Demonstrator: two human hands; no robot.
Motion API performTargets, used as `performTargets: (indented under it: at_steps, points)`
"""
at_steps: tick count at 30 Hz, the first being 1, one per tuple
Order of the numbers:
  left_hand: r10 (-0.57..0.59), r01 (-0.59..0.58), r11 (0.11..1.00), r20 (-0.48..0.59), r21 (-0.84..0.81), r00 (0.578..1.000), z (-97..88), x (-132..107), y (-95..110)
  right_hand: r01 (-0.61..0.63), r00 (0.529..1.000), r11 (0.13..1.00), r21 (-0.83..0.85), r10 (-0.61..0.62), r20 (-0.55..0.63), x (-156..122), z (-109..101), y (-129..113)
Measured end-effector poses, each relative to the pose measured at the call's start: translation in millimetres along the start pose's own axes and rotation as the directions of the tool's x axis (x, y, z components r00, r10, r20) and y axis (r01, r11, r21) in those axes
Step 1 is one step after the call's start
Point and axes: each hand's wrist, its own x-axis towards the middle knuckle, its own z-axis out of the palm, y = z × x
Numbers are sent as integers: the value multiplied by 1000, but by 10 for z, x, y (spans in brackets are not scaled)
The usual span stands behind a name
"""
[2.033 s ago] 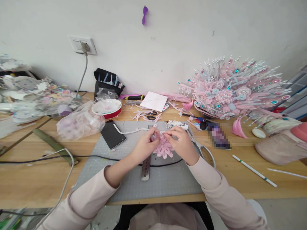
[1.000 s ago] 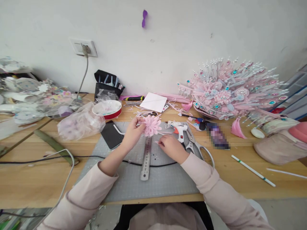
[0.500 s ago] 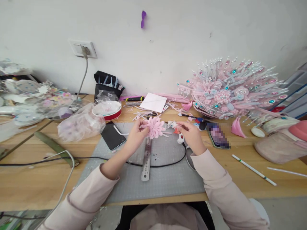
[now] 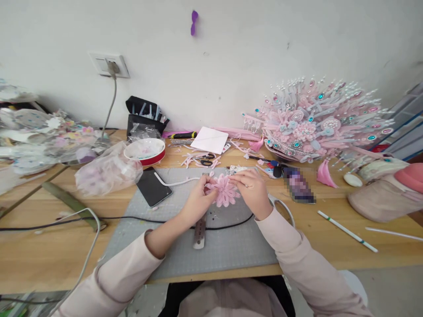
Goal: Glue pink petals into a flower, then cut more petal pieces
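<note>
A pink looped-petal flower (image 4: 225, 193) is held up over the grey cutting mat (image 4: 231, 253). My left hand (image 4: 201, 198) grips its left side between thumb and fingers. At the flower's upper right edge, my right hand (image 4: 253, 190) is closed in a pinch, its fingertips against the petals; whatever they hold is hidden. Below the left hand lies a steel ruler (image 4: 199, 235), its upper part covered by the hand. A white loop-shaped handle (image 4: 287, 208) shows beside my right wrist.
Behind the mat lie black scissors (image 4: 207, 160) among pink scraps. A red-and-white bowl (image 4: 158, 158), a tablet-like dark panel (image 4: 152, 189) and a plastic bag (image 4: 105, 176) are at left. At right stand a beaded pink headdress (image 4: 307, 127), a phone (image 4: 299, 185) and a white-green stick (image 4: 346, 231).
My right hand has moved left from the small whitish pieces to the flower's edge. The flower and my left hand have shifted slightly right and down. The black scissors now show more clearly.
</note>
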Motion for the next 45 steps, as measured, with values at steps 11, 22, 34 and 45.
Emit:
performTargets:
  at_steps: [11, 22, 34, 45]
  points:
    - [-10, 10, 1000, 9, -5, 1000, 6, -29, 58, -64, 997, 992, -106, 68, 35, 13, 53, -48]
    - [-14, 15, 998, 16, -57, 1000, 3, -8, 43, -110, 994, 993, -41, 111, 8, 18, 75, -37]
    - [-44, 34, 989, -72, -141, 996, -62, 56, 67, -399, 858, 760, 514, 507, -84, 87, -81, 137]
    - [2, -13, 990, -78, -142, 997, -82, 48, 84, -345, 937, 890, 298, 344, 56, 53, -117, 78]
